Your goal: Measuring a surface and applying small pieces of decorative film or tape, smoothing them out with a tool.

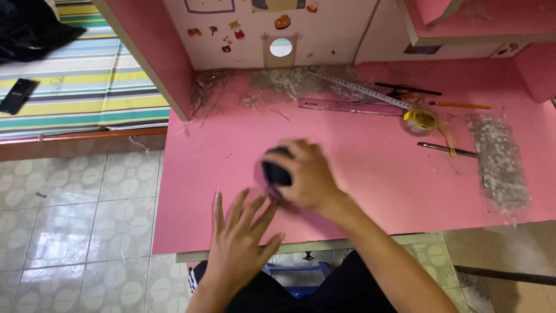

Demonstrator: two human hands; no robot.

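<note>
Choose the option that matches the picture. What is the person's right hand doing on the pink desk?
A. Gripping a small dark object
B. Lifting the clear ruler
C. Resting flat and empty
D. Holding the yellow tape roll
A: the right hand is closed around a small dark object on the pink desk; its kind is too blurred to tell.

clear ruler (341,106) | tape roll (424,119) | pencil (460,105) | possibly phone (17,95)

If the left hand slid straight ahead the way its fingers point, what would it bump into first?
Probably the right hand, which grips a dark object just beyond the fingertips of the left hand. The left hand lies flat on the pink desk, fingers pointing up and slightly right. The image is blurred, so the exact gap is unclear.
</note>
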